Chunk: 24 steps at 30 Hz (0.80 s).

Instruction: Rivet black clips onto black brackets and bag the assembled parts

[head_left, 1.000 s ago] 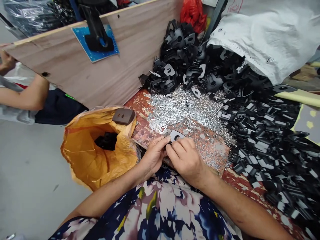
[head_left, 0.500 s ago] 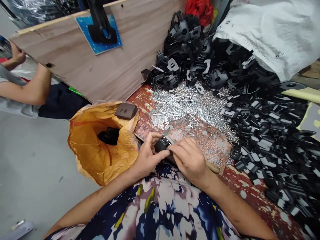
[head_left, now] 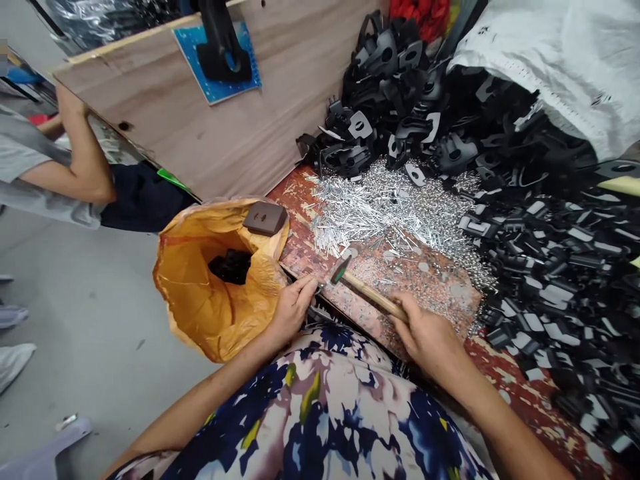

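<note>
A hammer (head_left: 373, 295) with a wooden handle and a small green-marked head is gripped in my right hand (head_left: 423, 330), fingers wrapped round the handle's end. Its head lies over the near left part of the speckled stone slab (head_left: 440, 287), just right of my left fingertips. My left hand (head_left: 294, 307) is closed in a pinch at the slab's left edge; what it holds is small and mostly hidden by the fingers. Behind the slab spreads a heap of shiny metal pins and small metal pieces (head_left: 380, 207).
An open yellow sack (head_left: 175, 293) with black parts inside stands left, a brown block (head_left: 265, 219) on its rim. Black plastic parts (head_left: 550, 280) pile up at right and back. A wooden board (head_left: 280, 100) stands upright behind the sack; beyond it, a person's arm (head_left: 85, 167) shows.
My right hand has left the black plastic part both hands were on, moved right and taken hold of the hammer. My left hand remains pinched near the slab's edge. The view has shifted slightly.
</note>
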Each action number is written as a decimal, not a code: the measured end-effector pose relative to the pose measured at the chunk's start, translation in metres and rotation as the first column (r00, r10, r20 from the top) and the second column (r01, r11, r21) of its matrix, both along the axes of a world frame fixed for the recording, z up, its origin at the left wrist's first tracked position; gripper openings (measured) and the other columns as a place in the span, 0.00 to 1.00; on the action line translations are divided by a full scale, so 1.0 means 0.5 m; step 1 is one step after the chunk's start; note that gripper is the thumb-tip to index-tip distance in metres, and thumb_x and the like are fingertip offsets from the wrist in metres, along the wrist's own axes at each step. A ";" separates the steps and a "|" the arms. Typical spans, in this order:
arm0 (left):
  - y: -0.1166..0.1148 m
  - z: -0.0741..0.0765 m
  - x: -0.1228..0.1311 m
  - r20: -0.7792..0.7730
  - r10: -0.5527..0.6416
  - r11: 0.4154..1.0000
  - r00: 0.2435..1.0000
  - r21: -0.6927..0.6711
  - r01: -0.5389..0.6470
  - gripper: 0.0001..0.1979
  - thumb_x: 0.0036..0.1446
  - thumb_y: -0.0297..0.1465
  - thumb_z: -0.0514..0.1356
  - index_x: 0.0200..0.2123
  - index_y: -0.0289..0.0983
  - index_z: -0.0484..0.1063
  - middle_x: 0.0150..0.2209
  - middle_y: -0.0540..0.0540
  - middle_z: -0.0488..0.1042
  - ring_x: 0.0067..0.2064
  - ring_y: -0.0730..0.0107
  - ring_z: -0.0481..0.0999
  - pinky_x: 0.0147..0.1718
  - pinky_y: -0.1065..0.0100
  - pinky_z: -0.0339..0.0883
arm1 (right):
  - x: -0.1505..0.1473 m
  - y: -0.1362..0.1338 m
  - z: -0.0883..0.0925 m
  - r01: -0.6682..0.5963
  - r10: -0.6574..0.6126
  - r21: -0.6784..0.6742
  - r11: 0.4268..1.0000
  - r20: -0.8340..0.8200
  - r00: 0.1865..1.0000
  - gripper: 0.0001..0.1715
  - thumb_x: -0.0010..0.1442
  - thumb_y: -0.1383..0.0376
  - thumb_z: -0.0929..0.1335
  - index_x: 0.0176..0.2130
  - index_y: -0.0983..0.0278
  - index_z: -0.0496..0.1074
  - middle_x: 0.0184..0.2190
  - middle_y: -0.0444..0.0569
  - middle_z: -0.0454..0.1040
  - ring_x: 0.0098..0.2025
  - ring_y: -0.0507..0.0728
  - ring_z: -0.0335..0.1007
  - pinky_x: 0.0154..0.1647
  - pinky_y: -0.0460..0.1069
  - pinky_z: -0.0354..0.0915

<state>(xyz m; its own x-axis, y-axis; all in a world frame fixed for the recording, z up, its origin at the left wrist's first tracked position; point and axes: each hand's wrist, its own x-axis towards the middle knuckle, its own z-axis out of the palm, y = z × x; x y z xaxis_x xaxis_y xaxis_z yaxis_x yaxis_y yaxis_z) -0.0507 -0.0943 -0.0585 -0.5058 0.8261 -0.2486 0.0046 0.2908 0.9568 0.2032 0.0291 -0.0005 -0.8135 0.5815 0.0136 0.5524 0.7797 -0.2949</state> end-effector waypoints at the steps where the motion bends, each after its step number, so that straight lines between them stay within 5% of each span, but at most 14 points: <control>1: 0.003 -0.002 0.000 -0.015 0.000 1.000 1.000 0.005 0.000 0.19 0.64 0.47 0.57 0.38 0.38 0.78 0.21 0.54 0.66 0.23 0.69 0.62 0.23 0.69 0.53 | 0.003 -0.004 0.012 -0.024 0.025 0.024 0.999 -0.066 0.998 0.21 0.70 0.67 0.62 0.61 0.61 0.65 0.30 0.45 0.77 0.24 0.55 0.70 0.25 0.49 0.61; 5: 0.004 -0.004 -0.006 -0.054 0.010 1.000 0.998 0.027 -0.008 0.18 0.66 0.44 0.55 0.31 0.39 0.75 0.22 0.53 0.66 0.26 0.68 0.63 0.28 0.68 0.55 | 0.004 -0.019 0.030 -0.037 0.070 0.124 0.992 -0.268 0.961 0.36 0.70 0.70 0.63 0.72 0.54 0.55 0.39 0.50 0.78 0.30 0.54 0.73 0.30 0.49 0.67; 10: 0.003 -0.010 -0.006 -0.079 0.022 0.999 0.997 0.049 -0.018 0.22 0.67 0.45 0.54 0.24 0.40 0.65 0.22 0.52 0.65 0.27 0.68 0.64 0.29 0.68 0.56 | -0.015 -0.025 0.002 -0.121 0.149 0.207 0.971 -0.125 0.981 0.31 0.70 0.69 0.62 0.69 0.58 0.61 0.28 0.45 0.71 0.24 0.54 0.67 0.23 0.48 0.62; 16: 0.002 -0.017 -0.010 -0.102 0.005 1.000 0.995 0.020 -0.003 0.22 0.69 0.45 0.51 0.25 0.40 0.63 0.22 0.53 0.64 0.26 0.68 0.63 0.28 0.68 0.55 | -0.009 -0.025 0.005 -0.078 0.136 0.241 0.967 -0.234 0.963 0.36 0.69 0.71 0.63 0.72 0.57 0.56 0.30 0.45 0.72 0.25 0.52 0.66 0.26 0.48 0.62; 24: 0.001 0.006 -0.012 -0.167 -0.055 0.996 0.984 0.067 0.067 0.21 0.67 0.45 0.51 0.24 0.41 0.61 0.23 0.53 0.62 0.27 0.67 0.63 0.29 0.67 0.57 | -0.019 -0.023 -0.031 -0.058 0.052 -0.077 0.995 -0.085 0.995 0.28 0.73 0.64 0.61 0.69 0.59 0.61 0.39 0.49 0.76 0.34 0.55 0.73 0.34 0.49 0.70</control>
<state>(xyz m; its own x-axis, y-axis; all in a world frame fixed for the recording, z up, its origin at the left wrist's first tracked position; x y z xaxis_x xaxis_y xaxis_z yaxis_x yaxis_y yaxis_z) -0.0569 -0.0940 -0.0554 -0.4831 0.8692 -0.1049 0.1794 0.2155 0.9599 0.1938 0.0177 -0.0160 -0.8423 0.5376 0.0378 0.4804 0.7807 -0.3997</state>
